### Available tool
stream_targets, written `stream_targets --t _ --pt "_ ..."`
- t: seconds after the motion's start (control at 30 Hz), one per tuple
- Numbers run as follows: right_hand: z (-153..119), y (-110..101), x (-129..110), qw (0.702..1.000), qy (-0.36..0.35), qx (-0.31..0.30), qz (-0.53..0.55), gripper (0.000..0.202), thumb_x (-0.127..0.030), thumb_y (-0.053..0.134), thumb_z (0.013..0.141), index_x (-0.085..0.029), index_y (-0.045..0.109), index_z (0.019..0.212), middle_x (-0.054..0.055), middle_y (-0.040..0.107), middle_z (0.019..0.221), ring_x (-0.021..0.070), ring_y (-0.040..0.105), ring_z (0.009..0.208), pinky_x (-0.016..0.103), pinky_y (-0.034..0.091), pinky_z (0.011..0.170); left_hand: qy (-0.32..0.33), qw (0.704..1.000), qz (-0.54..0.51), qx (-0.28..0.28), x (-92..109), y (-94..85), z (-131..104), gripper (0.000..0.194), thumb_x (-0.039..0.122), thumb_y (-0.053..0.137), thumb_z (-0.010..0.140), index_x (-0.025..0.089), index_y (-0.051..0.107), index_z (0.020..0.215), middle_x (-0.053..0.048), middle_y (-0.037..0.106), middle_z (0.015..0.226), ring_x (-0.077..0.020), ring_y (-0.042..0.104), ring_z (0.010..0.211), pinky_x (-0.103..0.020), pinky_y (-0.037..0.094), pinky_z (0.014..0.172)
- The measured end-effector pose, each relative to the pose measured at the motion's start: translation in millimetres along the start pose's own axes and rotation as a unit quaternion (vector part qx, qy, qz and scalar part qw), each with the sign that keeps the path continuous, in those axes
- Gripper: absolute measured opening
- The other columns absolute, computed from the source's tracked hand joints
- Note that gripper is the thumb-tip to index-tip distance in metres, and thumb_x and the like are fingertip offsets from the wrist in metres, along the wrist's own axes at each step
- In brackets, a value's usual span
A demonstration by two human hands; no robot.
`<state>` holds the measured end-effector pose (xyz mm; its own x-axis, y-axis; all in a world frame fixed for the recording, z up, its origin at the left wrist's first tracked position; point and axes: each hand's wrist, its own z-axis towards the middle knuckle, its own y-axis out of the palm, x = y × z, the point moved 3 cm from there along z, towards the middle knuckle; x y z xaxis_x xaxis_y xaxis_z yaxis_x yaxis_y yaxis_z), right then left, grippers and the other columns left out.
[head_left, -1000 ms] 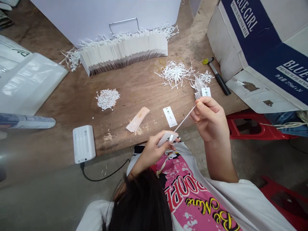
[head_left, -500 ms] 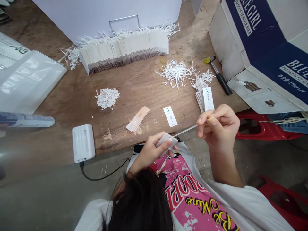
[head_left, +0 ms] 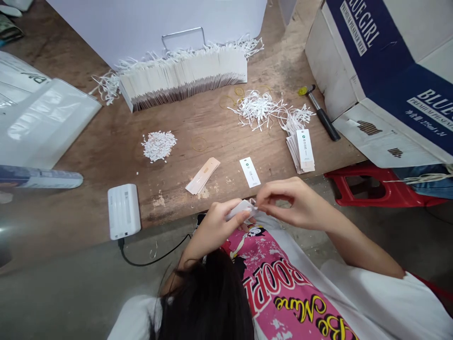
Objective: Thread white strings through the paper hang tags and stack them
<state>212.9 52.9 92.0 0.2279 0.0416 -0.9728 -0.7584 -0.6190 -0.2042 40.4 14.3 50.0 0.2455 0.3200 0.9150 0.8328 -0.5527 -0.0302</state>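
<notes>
My left hand [head_left: 221, 222] grips a small white tag [head_left: 240, 209] between thumb and fingers, just off the table's front edge. Thumb and fingertips of my right hand [head_left: 297, 203] are pinched on a white string [head_left: 252, 202] at the tag's right end. On the table in front of them lie a single white printed tag [head_left: 249, 172] and a small stack of peach tags [head_left: 203, 176]. Farther right is a pile of strung tags [head_left: 305, 150], printed side up. A tangle of loose white strings [head_left: 259, 108] sits behind.
A long row of packed tags [head_left: 184, 75] stands at the back. White scraps [head_left: 159, 146], a power bank [head_left: 123, 211] and plastic packages [head_left: 49, 118] are on the left. At right are a black-handled tool [head_left: 323, 115], a cardboard box [head_left: 382, 80] and a red stool [head_left: 378, 189].
My right hand has moved left and down to the tag, and the string that was stretched between the hands is now short and bent. My left hand still grips the tag.
</notes>
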Motion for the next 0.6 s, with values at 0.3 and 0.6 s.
stream_targets --t 0.3,0.6 --pt "-4.3 16.6 -2.9 0.982 -0.026 0.073 -0.171 0.012 -0.01 0.058 0.082 -0.022 0.058 0.083 -0.004 0.056 0.065 0.01 0.048 0.054 0.022 0.033 0.052 0.047 0.976 0.182 0.11 4.0 3.3 -2.5 0.023 0.035 0.049 0.093 0.02 0.059 0.078 0.002 0.069 0.066 -0.015 0.065 0.062 -0.023 0.04 0.059" --pt "-2.5 29.7 9.3 0.961 -0.046 0.074 -0.263 0.011 -0.015 0.048 0.09 -0.021 0.053 0.083 -0.001 0.056 0.069 0.0127 0.048 0.06 0.026 0.03 0.058 0.024 0.958 0.246 0.144 1.3 1.2 -4.6 0.021 0.035 0.05 0.093 0.021 0.06 0.08 0.001 0.07 0.068 -0.0163 0.066 0.062 -0.023 0.037 0.057"
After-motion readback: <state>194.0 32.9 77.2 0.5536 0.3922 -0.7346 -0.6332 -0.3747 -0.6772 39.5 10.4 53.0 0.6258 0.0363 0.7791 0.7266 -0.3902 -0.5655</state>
